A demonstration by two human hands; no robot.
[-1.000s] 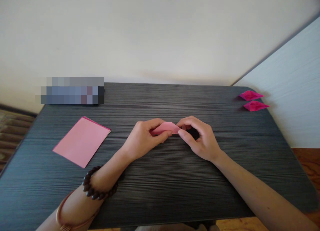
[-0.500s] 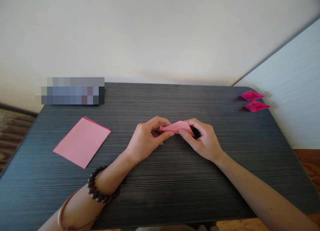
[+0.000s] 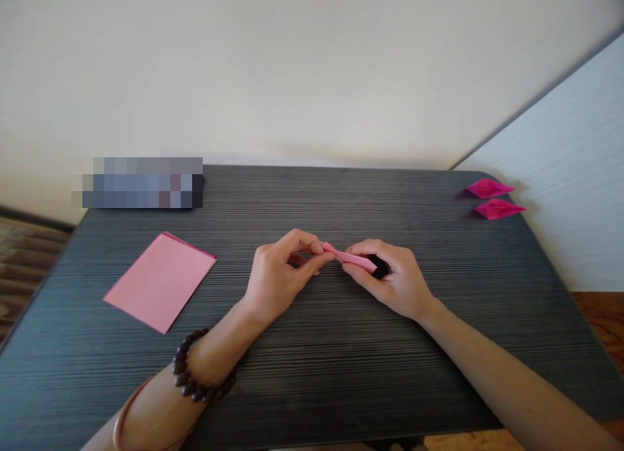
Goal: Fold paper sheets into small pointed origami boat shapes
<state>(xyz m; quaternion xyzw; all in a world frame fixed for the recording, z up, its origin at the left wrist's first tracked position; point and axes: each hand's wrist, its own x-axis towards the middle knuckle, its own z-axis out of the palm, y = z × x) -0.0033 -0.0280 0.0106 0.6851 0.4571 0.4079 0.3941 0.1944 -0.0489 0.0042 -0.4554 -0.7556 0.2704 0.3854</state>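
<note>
Both hands hold a small folded pink paper piece (image 3: pixel 351 258) just above the middle of the dark table (image 3: pixel 312 373). My left hand (image 3: pixel 283 272) pinches its left tip between thumb and fingers. My right hand (image 3: pixel 390 279) grips its right end, fingers curled around it. The piece is narrow and seen nearly edge-on, tilted down to the right. A dark bead bracelet (image 3: pixel 199 373) is on my left wrist.
A stack of pink paper sheets (image 3: pixel 160 279) lies on the left of the table. Two folded magenta paper shapes (image 3: pixel 492 199) sit at the far right corner by a pale wall panel. A blurred-out object (image 3: pixel 141 182) lies at the far left edge.
The pink piece has been turned from lying flat and broad to nearly edge-on. Both hands stayed at the table's middle, with the left hand shifting slightly right.
</note>
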